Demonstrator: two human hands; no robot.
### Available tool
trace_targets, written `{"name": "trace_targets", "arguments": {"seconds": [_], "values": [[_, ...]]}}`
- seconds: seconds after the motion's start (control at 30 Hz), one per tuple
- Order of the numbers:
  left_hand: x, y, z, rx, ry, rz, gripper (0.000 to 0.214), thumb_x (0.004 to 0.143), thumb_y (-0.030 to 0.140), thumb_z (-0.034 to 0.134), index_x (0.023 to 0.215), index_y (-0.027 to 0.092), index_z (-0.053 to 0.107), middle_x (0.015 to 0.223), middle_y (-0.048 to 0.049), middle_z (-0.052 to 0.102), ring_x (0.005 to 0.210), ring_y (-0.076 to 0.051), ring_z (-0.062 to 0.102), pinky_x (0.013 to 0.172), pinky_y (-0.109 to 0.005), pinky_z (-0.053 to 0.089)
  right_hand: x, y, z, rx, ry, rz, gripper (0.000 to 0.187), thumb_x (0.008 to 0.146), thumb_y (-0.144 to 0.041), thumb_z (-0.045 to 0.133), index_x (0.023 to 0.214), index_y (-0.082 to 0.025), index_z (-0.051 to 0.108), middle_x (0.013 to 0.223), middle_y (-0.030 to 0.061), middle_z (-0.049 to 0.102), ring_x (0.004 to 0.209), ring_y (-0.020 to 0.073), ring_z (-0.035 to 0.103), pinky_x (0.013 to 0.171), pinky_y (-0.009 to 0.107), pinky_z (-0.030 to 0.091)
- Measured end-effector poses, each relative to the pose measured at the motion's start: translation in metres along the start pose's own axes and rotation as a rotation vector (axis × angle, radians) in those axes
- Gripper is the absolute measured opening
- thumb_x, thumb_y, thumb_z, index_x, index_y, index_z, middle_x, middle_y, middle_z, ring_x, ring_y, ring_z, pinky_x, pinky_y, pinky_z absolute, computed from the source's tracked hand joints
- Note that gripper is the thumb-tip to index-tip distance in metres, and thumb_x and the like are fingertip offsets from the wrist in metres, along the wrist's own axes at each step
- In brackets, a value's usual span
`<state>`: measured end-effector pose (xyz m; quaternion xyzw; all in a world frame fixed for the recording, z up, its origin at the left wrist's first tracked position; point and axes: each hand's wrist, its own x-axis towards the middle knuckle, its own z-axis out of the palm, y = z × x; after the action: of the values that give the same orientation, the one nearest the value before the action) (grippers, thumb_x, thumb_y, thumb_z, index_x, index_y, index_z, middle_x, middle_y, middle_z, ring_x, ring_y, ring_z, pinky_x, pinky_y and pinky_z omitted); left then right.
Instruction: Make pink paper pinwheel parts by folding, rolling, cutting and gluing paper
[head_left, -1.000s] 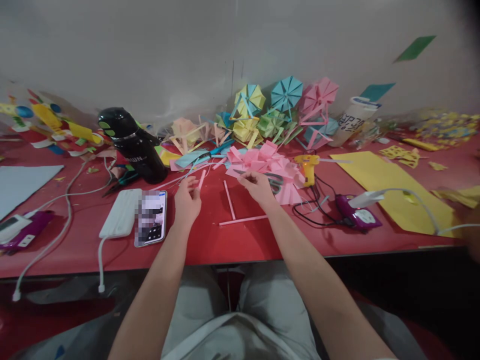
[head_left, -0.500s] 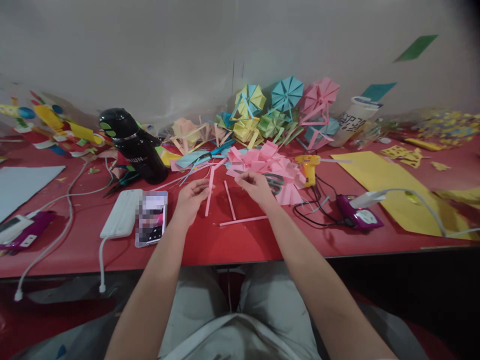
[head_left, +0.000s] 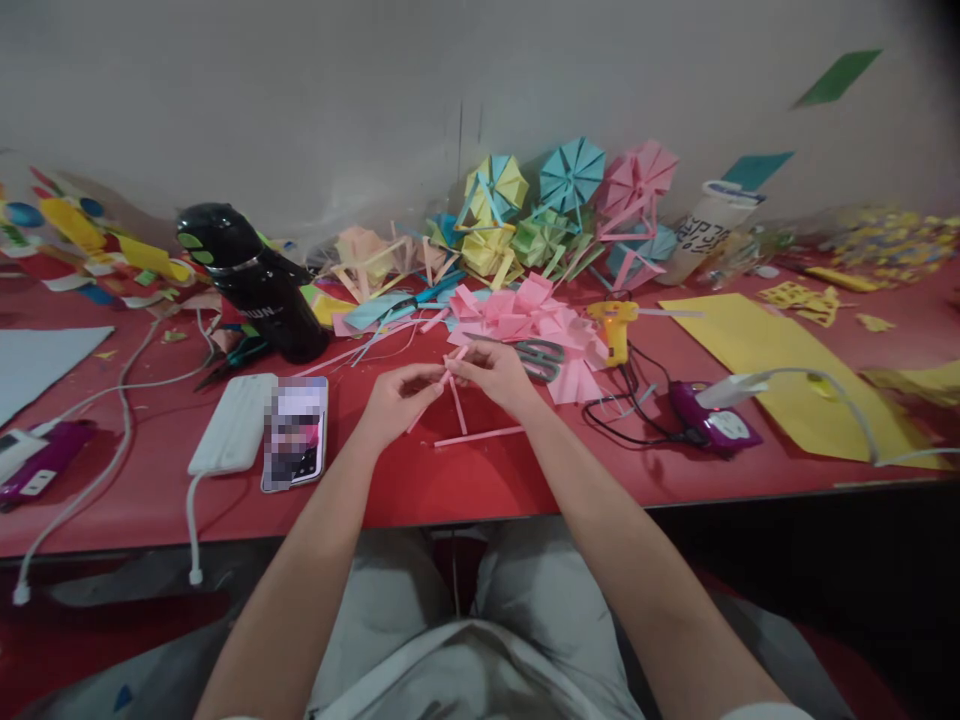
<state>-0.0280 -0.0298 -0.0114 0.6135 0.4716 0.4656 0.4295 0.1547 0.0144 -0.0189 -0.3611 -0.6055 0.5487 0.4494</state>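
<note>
My left hand and my right hand meet over the middle of the red table. Both pinch a thin pink paper strip between their fingertips. Two more pink strips lie on the table just under the hands, one crossing the other. A heap of folded pink paper pieces lies right behind my right hand, with scissors beside it.
A phone and white power bank lie left of my hands, a black bottle behind them. A yellow glue gun, purple socket, yellow sheet and cables sit right. Coloured paper pinwheels line the wall.
My left hand carried the pink strip rightward to my right hand, which now pinches it too. The view tilted slightly.
</note>
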Motion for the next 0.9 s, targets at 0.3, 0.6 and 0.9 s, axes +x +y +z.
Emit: {"name": "trace_targets", "arguments": {"seconds": [0.3,0.6,0.9], "values": [[0.0024,-0.0069,-0.0004,0.074,0.018,-0.001,0.032,0.074,0.032,0.074,0.103,0.018,0.075,0.099,-0.0074,0.076,0.092,-0.023,0.070,0.082,-0.035,0.056,0.0044,0.0050,-0.0052,-0.015,0.043,0.009,0.049,0.065,-0.068,0.075,0.075,-0.021,0.069,0.068,0.0018,0.066,0.062,0.0159,0.060,0.067,0.034,0.055],[0.0030,-0.0060,-0.0004,0.038,0.020,-0.027,0.033,0.074,0.034,0.074,0.102,0.017,0.076,0.097,-0.0077,0.076,0.084,-0.022,0.069,0.068,-0.032,0.058,0.0052,0.0058,-0.0088,-0.099,0.050,-0.044,0.043,0.075,-0.063,0.069,0.070,-0.021,0.063,0.066,0.0012,0.061,0.059,0.0147,0.055,0.062,0.031,0.048],[0.0026,-0.0073,0.0009,-0.042,-0.006,-0.132,0.033,0.074,0.027,0.070,0.105,0.014,0.071,0.078,-0.0027,0.069,0.055,-0.012,0.061,0.053,-0.025,0.052,0.0064,0.0072,-0.0103,-0.196,0.106,-0.134,0.037,0.079,-0.054,0.066,0.067,-0.019,0.063,0.059,-0.0011,0.057,0.056,0.0130,0.049,0.058,0.028,0.040]]}}
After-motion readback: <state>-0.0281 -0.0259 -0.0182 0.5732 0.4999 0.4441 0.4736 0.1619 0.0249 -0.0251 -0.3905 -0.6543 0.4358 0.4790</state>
